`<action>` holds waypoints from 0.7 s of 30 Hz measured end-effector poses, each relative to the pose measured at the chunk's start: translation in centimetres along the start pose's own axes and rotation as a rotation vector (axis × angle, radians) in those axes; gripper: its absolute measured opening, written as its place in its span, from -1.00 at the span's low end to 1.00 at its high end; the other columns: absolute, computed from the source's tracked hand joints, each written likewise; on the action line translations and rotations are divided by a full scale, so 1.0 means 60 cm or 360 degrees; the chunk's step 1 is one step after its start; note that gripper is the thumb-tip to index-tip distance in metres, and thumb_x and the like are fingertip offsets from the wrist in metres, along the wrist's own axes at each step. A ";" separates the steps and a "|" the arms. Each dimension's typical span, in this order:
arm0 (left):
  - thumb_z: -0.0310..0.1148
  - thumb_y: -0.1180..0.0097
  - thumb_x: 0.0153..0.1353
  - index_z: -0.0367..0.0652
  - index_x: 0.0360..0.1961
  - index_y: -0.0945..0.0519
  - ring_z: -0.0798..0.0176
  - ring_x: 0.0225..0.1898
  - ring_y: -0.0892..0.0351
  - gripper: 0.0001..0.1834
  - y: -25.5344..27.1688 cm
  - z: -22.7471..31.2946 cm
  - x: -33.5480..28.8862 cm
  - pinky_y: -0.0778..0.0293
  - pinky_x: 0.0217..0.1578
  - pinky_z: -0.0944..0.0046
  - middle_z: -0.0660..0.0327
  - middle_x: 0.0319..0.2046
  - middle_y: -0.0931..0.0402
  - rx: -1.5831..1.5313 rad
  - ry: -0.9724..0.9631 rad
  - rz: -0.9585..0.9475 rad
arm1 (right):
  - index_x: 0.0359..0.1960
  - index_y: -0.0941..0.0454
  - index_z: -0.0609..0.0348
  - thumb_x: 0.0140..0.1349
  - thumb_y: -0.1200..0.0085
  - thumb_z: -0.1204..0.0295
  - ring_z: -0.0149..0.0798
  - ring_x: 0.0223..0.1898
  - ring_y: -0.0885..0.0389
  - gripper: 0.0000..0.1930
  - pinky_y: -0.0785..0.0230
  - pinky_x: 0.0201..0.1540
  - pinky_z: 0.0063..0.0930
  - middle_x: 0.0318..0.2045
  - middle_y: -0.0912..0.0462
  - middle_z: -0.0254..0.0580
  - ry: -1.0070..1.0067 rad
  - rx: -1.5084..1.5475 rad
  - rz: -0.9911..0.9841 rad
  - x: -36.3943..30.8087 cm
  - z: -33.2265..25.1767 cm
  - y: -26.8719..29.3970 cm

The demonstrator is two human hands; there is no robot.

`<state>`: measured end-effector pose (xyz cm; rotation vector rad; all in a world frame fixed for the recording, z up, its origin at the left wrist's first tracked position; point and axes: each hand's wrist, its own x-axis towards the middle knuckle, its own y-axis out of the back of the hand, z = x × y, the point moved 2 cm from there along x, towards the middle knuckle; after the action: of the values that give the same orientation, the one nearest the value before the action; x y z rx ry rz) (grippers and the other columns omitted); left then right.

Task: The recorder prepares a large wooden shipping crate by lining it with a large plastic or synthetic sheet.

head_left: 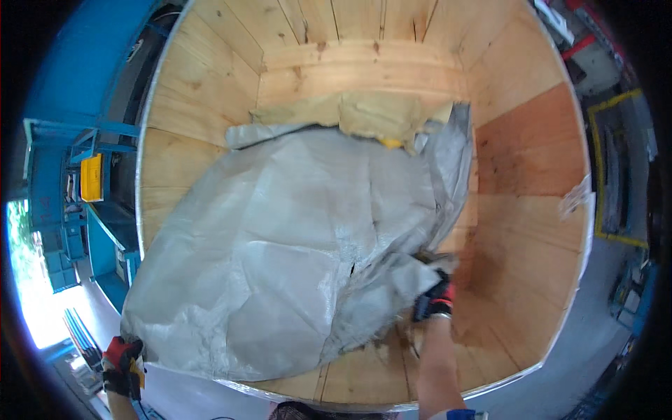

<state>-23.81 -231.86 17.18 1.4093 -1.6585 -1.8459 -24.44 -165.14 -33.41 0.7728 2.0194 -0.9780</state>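
A large, creased grey plastic sheet (280, 203) spreads across the inside of a deep wooden crate (364, 59). At the lower left, my left hand (122, 367), in a red and black glove, is closed at the sheet's corner outside the crate rim. Something small and yellow shows beside that hand, too unclear to name. Inside the crate at the lower right, my right hand (435, 297), gloved in dark and red, grips a bunched edge of the sheet. Its fingertips are partly blurred. Crumpled brown paper (378, 115) lies along the sheet's far edge.
The crate's plank walls stand on all sides, and its rim carries a pale covering. Torn clear film (575, 197) hangs at the right rim. Beyond the left wall are blue shelving and a yellow bin (92, 178). Yellow floor lines (598, 168) run on the right.
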 end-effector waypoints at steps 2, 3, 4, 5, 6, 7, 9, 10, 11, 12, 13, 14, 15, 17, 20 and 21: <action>-0.21 -0.27 -0.09 -0.25 -0.30 -0.53 0.19 -0.41 -0.55 -0.62 -0.001 -0.032 -0.006 -0.45 -0.38 0.26 0.09 -0.45 -0.56 -0.0175 0.0103 0.0008 | -0.34 -0.55 0.07 0.23 0.14 0.12 -0.31 -0.39 -0.41 -0.67 -0.34 -0.23 -0.45 -0.44 -0.52 -0.34 0.0689 -0.1369 0.0711 -0.134 -0.200 -0.073; -0.18 -0.29 -0.12 -0.25 -0.28 -0.53 0.19 -0.41 -0.56 -0.57 -0.016 -0.029 0.018 -0.45 -0.38 0.25 0.09 -0.44 -0.56 -0.0289 -0.0008 -0.0118 | -0.20 -0.49 0.11 0.23 0.15 0.09 -0.30 -0.31 -0.43 -0.63 -0.34 -0.19 -0.39 -0.32 -0.51 -0.29 0.1012 -0.1103 0.0209 -0.189 -0.331 0.048; -0.14 -0.30 -0.15 -0.26 -0.27 -0.53 0.20 -0.41 -0.56 -0.53 -0.034 -0.026 0.052 -0.46 -0.37 0.23 0.09 -0.44 -0.57 -0.0404 -0.0123 -0.0245 | -0.07 -0.43 0.14 0.22 0.16 0.06 -0.29 -0.23 -0.45 -0.56 -0.34 -0.16 -0.33 -0.21 -0.50 -0.24 0.1170 -0.0791 -0.0382 -0.263 -0.454 0.155; -0.19 -0.31 -0.17 -0.30 -0.29 -0.54 0.19 -0.41 -0.58 -0.54 -0.023 -0.088 0.041 -0.47 -0.36 0.24 0.08 -0.45 -0.58 -0.0426 0.0037 -0.0229 | -0.09 -0.42 0.18 0.20 0.13 0.08 -0.23 -0.17 -0.45 -0.57 -0.34 -0.11 -0.24 -0.16 -0.49 -0.15 0.0647 -0.0331 -0.0043 -0.341 -0.429 0.027; -0.24 -0.32 -0.19 -0.34 -0.32 -0.56 0.18 -0.42 -0.59 -0.56 -0.030 -0.128 0.051 -0.48 -0.36 0.24 0.07 -0.46 -0.59 -0.0521 0.0092 -0.0320 | -0.13 -0.42 0.23 0.19 0.10 0.12 -0.20 -0.13 -0.44 -0.59 -0.33 -0.08 -0.20 -0.18 -0.49 -0.10 0.0829 -0.0398 0.0247 -0.448 -0.422 -0.127; -0.13 -0.31 -0.21 -0.29 -0.27 -0.58 0.11 -0.35 -0.60 -0.49 0.011 -0.008 -0.022 -0.47 -0.28 0.20 0.04 -0.40 -0.60 -0.0225 -0.0026 -0.0160 | -0.11 -0.41 0.25 0.19 0.09 0.13 -0.20 -0.10 -0.43 -0.58 -0.32 -0.06 -0.20 -0.17 -0.48 -0.07 0.0865 -0.0758 0.0295 -0.485 -0.465 -0.022; -0.06 -0.27 -0.20 -0.25 -0.29 -0.59 0.07 -0.32 -0.60 -0.49 -0.002 0.021 -0.005 -0.46 -0.25 0.17 0.01 -0.38 -0.60 -0.0065 -0.0136 -0.0348 | -0.03 -0.37 0.24 0.22 0.15 0.16 -0.14 -0.05 -0.42 -0.57 -0.30 -0.01 -0.18 -0.09 -0.46 -0.06 0.0959 -0.1025 0.0016 -0.528 -0.456 0.064; 0.01 -0.23 -0.20 -0.22 -0.31 -0.61 0.03 -0.28 -0.59 -0.47 -0.012 0.030 0.001 -0.45 -0.23 0.15 -0.02 -0.37 -0.59 0.0178 -0.0191 -0.0489 | 0.04 -0.33 0.20 0.26 0.21 0.17 -0.08 -0.03 -0.41 -0.57 -0.29 0.03 -0.16 -0.03 -0.44 -0.09 0.0968 -0.0934 -0.0335 -0.512 -0.407 0.022; 0.04 -0.19 -0.18 -0.22 -0.32 -0.61 -0.01 -0.26 -0.58 -0.47 -0.021 0.049 0.005 -0.45 -0.21 0.13 -0.05 -0.36 -0.58 0.0129 -0.0339 -0.0467 | 0.09 -0.29 0.19 0.26 0.23 0.19 -0.03 0.02 -0.37 -0.56 -0.21 0.06 -0.07 0.03 -0.39 -0.07 0.0833 -0.1060 -0.0313 -0.450 -0.373 -0.019; 0.06 -0.14 -0.16 -0.21 -0.34 -0.62 -0.04 -0.24 -0.57 -0.47 -0.053 0.086 0.029 -0.44 -0.20 0.10 -0.09 -0.35 -0.57 0.0074 -0.0539 -0.0472 | 0.13 -0.26 0.19 0.26 0.26 0.21 0.02 0.07 -0.32 -0.54 -0.14 0.08 0.01 0.09 -0.34 -0.05 0.0814 -0.1380 -0.0183 -0.377 -0.362 -0.046; -0.02 -0.10 -0.12 -0.22 -0.34 -0.61 -0.07 -0.20 -0.55 -0.53 -0.083 0.141 0.070 -0.43 -0.17 0.08 -0.12 -0.33 -0.55 -0.0103 -0.0696 -0.0613 | 0.18 -0.22 0.18 0.26 0.28 0.23 0.08 0.11 -0.27 -0.52 -0.06 0.11 0.10 0.14 -0.29 -0.03 0.0939 -0.1955 -0.0019 -0.280 -0.366 -0.092; -0.08 -0.08 -0.09 -0.22 -0.31 -0.60 -0.09 -0.17 -0.54 -0.57 -0.139 0.308 0.124 -0.42 -0.16 0.08 -0.12 -0.28 -0.54 -0.0193 -0.1112 -0.0620 | 0.22 -0.18 0.17 0.26 0.31 0.25 0.13 0.16 -0.23 -0.50 0.02 0.14 0.19 0.20 -0.24 -0.01 0.1411 -0.3096 0.0582 -0.173 -0.524 -0.047; -0.11 -0.07 -0.08 -0.23 -0.30 -0.60 -0.08 -0.11 -0.51 -0.58 -0.135 0.346 0.141 -0.41 -0.12 0.09 -0.13 -0.24 -0.52 -0.0108 -0.0860 -0.0407 | 0.14 -0.29 0.19 0.25 0.29 0.26 0.12 0.12 -0.28 -0.54 -0.06 0.10 0.18 0.16 -0.31 -0.02 0.1431 -0.3774 0.0737 -0.110 -0.448 -0.207; -0.13 -0.06 -0.05 -0.21 -0.22 -0.58 -0.12 -0.03 -0.45 -0.57 -0.098 0.436 0.216 -0.38 -0.04 0.10 -0.15 -0.13 -0.47 -0.0603 -0.0720 0.0061 | -0.05 -0.43 0.16 0.20 0.20 0.25 0.05 0.01 -0.38 -0.63 -0.20 0.00 0.08 0.00 -0.42 -0.08 0.1688 -0.3751 0.0649 -0.096 -0.440 -0.501; -0.08 -0.01 0.06 -0.27 -0.26 -0.56 -0.19 -0.08 -0.45 -0.57 0.201 0.647 0.139 -0.38 -0.07 0.02 -0.18 -0.20 -0.49 -0.0862 -0.0900 0.0785 | -0.36 -0.52 0.04 0.11 0.00 0.17 -0.15 -0.23 -0.53 -0.76 -0.42 -0.18 -0.24 -0.33 -0.56 -0.26 0.1249 -0.1724 -0.1276 -0.219 -0.713 -0.749; -0.06 0.01 0.09 -0.25 -0.33 -0.56 -0.23 -0.22 -0.48 -0.59 0.286 0.629 0.224 -0.43 -0.21 0.00 -0.16 -0.32 -0.52 -0.1369 -0.1054 0.1020 | -0.32 -0.51 0.07 0.12 0.02 0.19 -0.14 -0.21 -0.52 -0.75 -0.40 -0.16 -0.24 -0.31 -0.56 -0.24 0.1499 -0.1345 -0.1155 -0.260 -0.731 -0.853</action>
<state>-66.58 -224.48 20.77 -0.0873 -1.0434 -2.2450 -70.91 -158.63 17.42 -0.0552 3.2805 0.0835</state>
